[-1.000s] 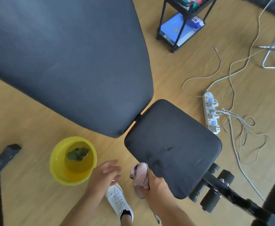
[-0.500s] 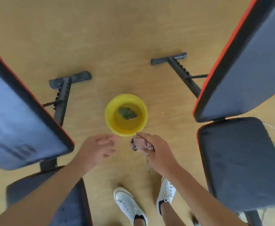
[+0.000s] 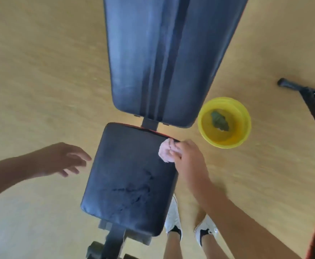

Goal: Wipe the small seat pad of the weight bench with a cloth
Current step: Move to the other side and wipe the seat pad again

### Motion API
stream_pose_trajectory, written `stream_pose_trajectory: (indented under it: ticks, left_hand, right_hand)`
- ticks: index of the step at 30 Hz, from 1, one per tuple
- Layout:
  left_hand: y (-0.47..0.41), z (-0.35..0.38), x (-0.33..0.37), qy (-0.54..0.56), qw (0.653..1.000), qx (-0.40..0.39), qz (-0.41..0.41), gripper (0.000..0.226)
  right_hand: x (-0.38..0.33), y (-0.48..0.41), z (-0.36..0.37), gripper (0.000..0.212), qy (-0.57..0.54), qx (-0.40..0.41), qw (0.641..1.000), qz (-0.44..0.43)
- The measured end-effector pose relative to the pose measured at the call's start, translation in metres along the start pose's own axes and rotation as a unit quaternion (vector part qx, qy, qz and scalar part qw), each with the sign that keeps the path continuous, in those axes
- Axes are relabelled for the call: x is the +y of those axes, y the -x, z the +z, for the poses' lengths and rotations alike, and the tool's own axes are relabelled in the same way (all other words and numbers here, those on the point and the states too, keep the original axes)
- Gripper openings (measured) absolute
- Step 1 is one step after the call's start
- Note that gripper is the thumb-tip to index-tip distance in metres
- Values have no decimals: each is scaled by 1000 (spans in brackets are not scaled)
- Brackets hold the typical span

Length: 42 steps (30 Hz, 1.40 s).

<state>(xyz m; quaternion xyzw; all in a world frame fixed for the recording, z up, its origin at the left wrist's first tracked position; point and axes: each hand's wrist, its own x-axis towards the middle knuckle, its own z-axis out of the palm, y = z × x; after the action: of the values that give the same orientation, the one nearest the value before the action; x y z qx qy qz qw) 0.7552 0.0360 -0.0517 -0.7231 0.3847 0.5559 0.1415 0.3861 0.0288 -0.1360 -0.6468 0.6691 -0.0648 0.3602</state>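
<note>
One view, head camera: I see the right hand (image 3: 187,161) clenched on the pink cloth (image 3: 165,150), pressing it at the seat pad's (image 3: 128,180) one-o'clock corner. Left hand (image 3: 63,158) hovers released at nine o'clock. Yellow bowl (image 3: 243,131) at two o'clock.

**Bright, soft daylight, smeared by motion**

Even light fills the wooden floor (image 3: 40,71). A pale sheen streaks the back pad (image 3: 134,53). Motion blur softens everything, most at the left hand (image 3: 63,158). Wide-angle bending shows at the edges.
</note>
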Motion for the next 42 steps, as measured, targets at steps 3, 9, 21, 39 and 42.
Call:
stream_pose_trajectory:
  ticks: [3,9,21,39,42]
  left_hand:
    - [7,-22,-78,34,998,16,-60,25]
    - [12,1,-198,155,977,14,-147,46]
    - [-11,99,-204,337,941,-20,20,46]
    - [-24,158,-176,422,900,110,-13,29]
    - [-26,163,-174,449,885,124,-9,31]
  right_hand:
    - [-5,8,31,6,14,98,995,-14]
    - [-15,64,94,26,339,-148,895,-250]
    - [-25,82,86,73,164,-337,840,-392]
    - [-63,-30,89,24,283,5,778,-561]
    - [-89,-4,109,18,172,96,952,-235]
